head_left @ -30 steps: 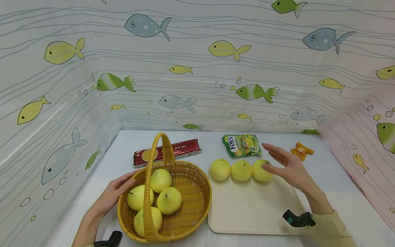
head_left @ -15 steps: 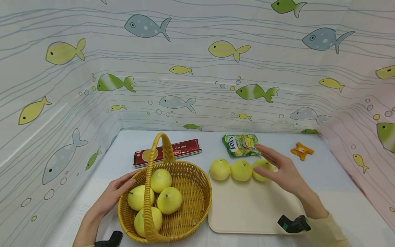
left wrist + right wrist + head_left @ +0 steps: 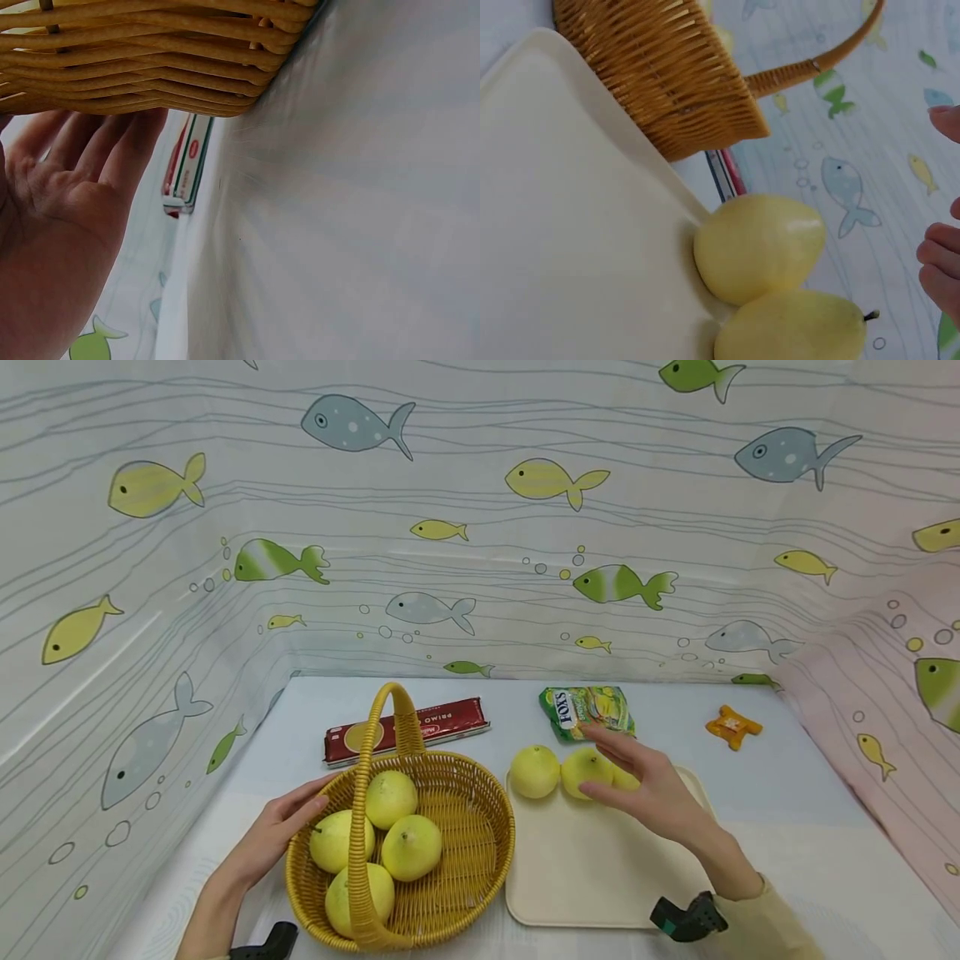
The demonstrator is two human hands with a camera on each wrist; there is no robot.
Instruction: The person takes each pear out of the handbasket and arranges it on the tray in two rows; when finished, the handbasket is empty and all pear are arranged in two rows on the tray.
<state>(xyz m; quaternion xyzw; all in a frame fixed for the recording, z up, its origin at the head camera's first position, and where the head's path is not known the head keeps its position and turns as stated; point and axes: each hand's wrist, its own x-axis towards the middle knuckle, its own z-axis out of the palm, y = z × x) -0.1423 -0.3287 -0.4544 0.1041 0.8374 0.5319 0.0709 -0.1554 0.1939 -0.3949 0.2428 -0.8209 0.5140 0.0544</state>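
Note:
A yellow wicker basket with a tall handle holds several yellow-green pears. My left hand rests against its left side, fingers fairly straight; the left wrist view shows those fingers partly hidden beyond the wicker wall. On a cream tray to the right, 3 more pears sit in a row along the far edge: a left pear, a middle pear and a right pear mostly covered. Above the latter two hovers my right hand, thumb and fingers spread, holding nothing.
Behind the basket lies a dark red biscuit pack. A green candy bag lies beyond the tray, and a small orange packet is at the far right. Fish-patterned cloth walls enclose the back and sides.
My right hand has moved left from the right pear toward the middle one, staying spread. My left hand, the basket and the pears have kept their places.

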